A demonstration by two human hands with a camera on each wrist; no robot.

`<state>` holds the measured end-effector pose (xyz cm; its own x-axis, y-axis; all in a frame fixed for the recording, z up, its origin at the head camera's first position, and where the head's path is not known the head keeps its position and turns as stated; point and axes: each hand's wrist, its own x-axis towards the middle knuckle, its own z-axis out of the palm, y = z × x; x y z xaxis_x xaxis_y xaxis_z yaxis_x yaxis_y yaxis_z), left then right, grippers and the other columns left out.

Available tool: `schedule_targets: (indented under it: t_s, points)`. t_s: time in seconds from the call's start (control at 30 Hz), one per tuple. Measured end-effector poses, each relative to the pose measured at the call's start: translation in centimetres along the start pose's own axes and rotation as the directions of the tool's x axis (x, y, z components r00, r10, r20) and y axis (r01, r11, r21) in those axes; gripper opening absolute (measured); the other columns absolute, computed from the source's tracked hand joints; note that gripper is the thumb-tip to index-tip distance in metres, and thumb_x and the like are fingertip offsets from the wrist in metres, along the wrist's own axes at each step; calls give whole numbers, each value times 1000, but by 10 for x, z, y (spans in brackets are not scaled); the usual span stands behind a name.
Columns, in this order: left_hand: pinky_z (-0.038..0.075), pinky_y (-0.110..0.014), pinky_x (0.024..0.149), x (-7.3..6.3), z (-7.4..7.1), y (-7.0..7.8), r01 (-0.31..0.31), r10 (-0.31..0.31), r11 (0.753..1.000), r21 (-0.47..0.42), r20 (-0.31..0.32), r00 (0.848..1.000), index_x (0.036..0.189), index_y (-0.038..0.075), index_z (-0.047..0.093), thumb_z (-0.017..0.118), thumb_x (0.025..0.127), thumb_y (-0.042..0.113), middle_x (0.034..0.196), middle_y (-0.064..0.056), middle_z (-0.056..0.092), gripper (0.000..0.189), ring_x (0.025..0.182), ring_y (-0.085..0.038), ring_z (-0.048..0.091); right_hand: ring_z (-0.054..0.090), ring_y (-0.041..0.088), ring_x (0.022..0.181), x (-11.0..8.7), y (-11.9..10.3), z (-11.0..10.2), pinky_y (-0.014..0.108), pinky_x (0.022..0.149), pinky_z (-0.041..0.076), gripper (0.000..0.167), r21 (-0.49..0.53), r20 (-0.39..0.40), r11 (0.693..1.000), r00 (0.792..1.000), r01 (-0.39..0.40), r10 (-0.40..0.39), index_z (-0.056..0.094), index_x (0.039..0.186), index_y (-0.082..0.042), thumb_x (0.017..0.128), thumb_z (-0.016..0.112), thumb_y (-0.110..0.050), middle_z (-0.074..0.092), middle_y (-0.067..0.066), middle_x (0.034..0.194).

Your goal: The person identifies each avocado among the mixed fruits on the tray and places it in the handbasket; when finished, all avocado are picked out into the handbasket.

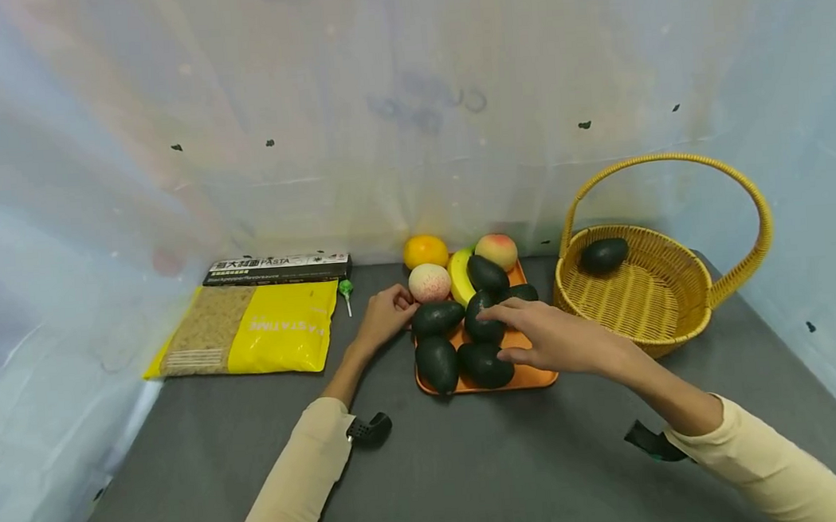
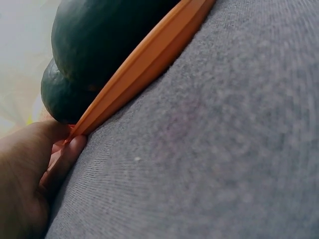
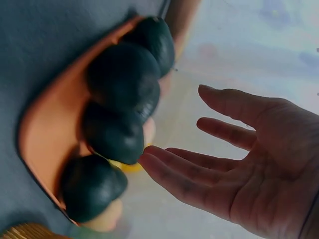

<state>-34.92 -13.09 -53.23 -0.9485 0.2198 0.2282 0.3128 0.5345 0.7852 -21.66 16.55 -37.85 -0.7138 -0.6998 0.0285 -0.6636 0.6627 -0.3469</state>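
Note:
An orange tray [image 1: 533, 376] holds several dark green avocados [image 1: 436, 365], a banana [image 1: 460, 277] and round fruit. My left hand [image 1: 385, 317] is at the tray's left side; in the left wrist view its thumb and fingers [image 2: 75, 149] pinch the orange rim [image 2: 134, 74]. Over the right part of the tray hovers my right hand [image 1: 552, 337], fingers spread and holding nothing. In the right wrist view its fingertips come near an avocado [image 3: 114, 132]. Another avocado [image 1: 604, 256] lies inside the yellow wicker basket [image 1: 634, 342] on the right.
A speckled peach [image 1: 430, 283], an orange [image 1: 424, 251] and another peach [image 1: 496, 251] sit at the tray's back. To the left lie a yellow pasta bag [image 1: 282, 329], a black pasta box [image 1: 278, 269] and a green lollipop [image 1: 345, 288]. The basket's tall handle [image 1: 670, 157] arches upward.

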Motion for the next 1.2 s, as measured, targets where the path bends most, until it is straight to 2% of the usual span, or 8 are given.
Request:
schedule_targets:
  t_s: [0.1,0.3,0.4,0.73,1.07,1.2]
  points:
    - [58,-25,59,1,1,0,2,-2,1000,0,6,1000,105,2,70,73,96,19,85,-16,75,19,58,-9,67,69,31,114,-1,-1,12,39,88,60,52,-1,32,1000,999,-23,23,59,143,-7,95,76,-18,61,18,140]
    - [58,-25,60,2,-1,0,-2,2,1000,22,-24,1000,103,3,70,74,95,19,85,-15,76,19,59,-10,67,70,25,103,3,-2,29,34,82,59,51,14,44,1000,999,-10,9,60,140,-7,93,78,-16,61,18,136]
    - [58,-24,60,3,0,1,1,0,1000,30,-18,1000,104,3,70,73,96,20,86,-15,76,19,60,-10,68,70,22,98,5,-4,33,32,79,58,52,-1,55,1000,998,-26,26,60,140,-9,93,79,-16,62,16,133]
    - [56,-28,64,1,3,1,-3,6,998,69,-41,999,100,5,70,74,95,22,83,-12,75,18,61,-12,67,54,13,74,12,-12,45,26,66,48,54,-95,16,992,997,-79,81,64,136,-12,87,85,-17,60,7,104]
    - [58,-28,66,-1,4,-1,8,-6,998,58,-31,999,103,6,70,74,96,23,85,-12,76,19,63,-11,68,57,19,77,18,-14,49,34,68,51,51,-159,25,984,997,-74,79,66,133,-11,86,86,-16,60,9,101]
    - [58,-28,65,1,3,0,-1,3,998,59,-32,999,103,5,70,73,96,23,86,-13,76,20,63,-12,69,56,18,73,18,-15,50,30,66,51,48,-152,-12,984,996,-88,87,68,129,-7,86,86,-17,62,12,103]
